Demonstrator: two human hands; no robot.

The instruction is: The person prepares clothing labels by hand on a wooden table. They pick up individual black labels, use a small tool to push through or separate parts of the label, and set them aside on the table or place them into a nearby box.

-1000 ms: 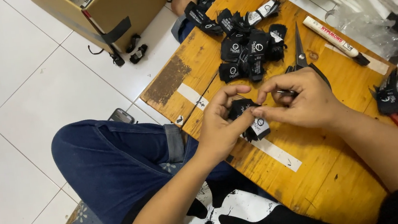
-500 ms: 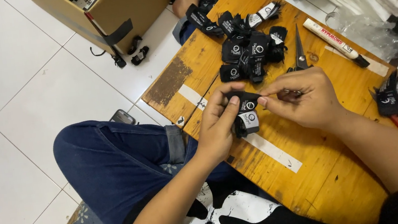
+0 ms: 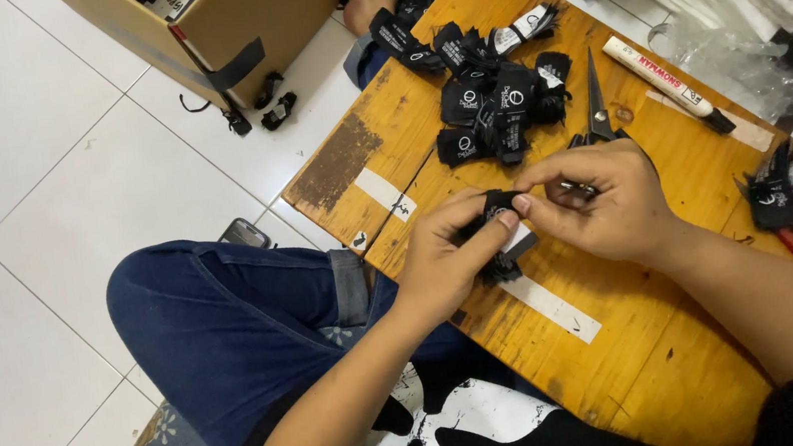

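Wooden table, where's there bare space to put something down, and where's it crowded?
Free: the wooden table near the person, beyond the white tape strip, and the worn corner patch. Crowded: the far side, with the black label pile, scissors and marker. The left hand and right hand fill the middle.

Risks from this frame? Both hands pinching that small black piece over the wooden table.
1. The scissors lie open-side close behind the right hand; a blind reach back might catch the blades.
2. The black piece is held only by fingertips of the left hand and the right; it may slip to the table or the floor.
3. The pile of black tags sits close by; a dropped piece could get mixed in.
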